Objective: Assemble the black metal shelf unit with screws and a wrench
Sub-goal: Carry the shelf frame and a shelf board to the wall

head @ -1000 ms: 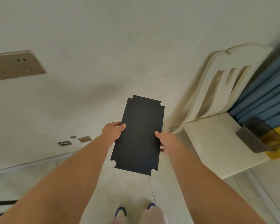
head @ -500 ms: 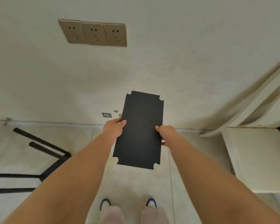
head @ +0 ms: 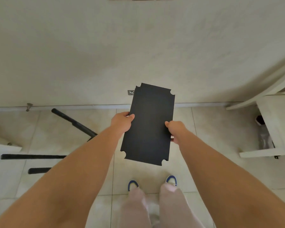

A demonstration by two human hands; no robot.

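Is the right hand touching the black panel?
Touching. The head view shows the right hand gripping the black panel's right edge, thumb on top.

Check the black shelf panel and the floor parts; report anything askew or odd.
The black panels, gripped at the long edges by the left hand and right hand, are a misaligned stack: a second edge peeks out at the far left corner. Black tubes lie scattered at different angles on the floor.
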